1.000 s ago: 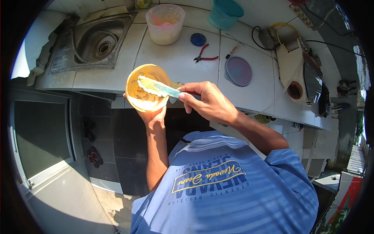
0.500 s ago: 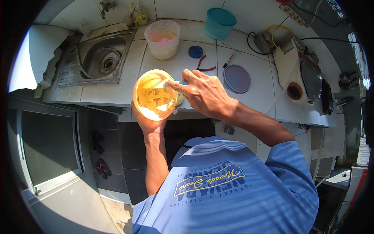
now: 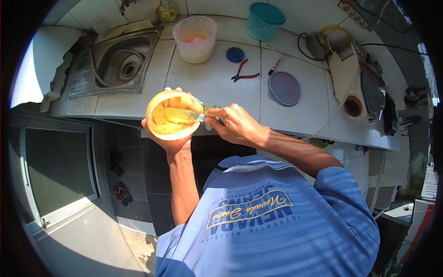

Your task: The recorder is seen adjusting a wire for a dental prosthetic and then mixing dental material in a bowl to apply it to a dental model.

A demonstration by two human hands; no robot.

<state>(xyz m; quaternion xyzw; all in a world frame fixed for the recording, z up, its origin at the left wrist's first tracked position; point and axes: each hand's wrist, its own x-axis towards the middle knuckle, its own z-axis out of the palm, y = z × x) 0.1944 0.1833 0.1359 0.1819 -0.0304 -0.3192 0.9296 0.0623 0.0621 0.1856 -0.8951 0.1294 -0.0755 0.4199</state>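
My left hand (image 3: 174, 145) holds a yellow tub (image 3: 155, 104) tilted toward me, fingers wrapped round its sides. Soft yellow paste lines the inside. My right hand (image 3: 233, 122) grips the pale handle of a spatula (image 3: 182, 115), whose coated blade rests inside the tub. Behind them on the tiled counter (image 3: 230, 99) are red-handled cutters (image 3: 244, 76), a marker (image 3: 274, 67), a round blue lid (image 3: 235, 54) and a larger pinkish-purple lid (image 3: 284, 87).
A translucent pink bucket (image 3: 194, 48) and a teal container (image 3: 264, 25) stand at the back. A steel sink (image 3: 106, 85) is at left. A cream machine (image 3: 346, 83), cords and a power strip (image 3: 353, 14) sit at right. A door (image 3: 62, 166) and sandals (image 3: 123, 194) are below left.
The spatula, earlier lifted at the tub's mouth with pale paste on it, has swung within the tub and now lies lower inside. My right hand has dipped and moved slightly right since half a second ago.
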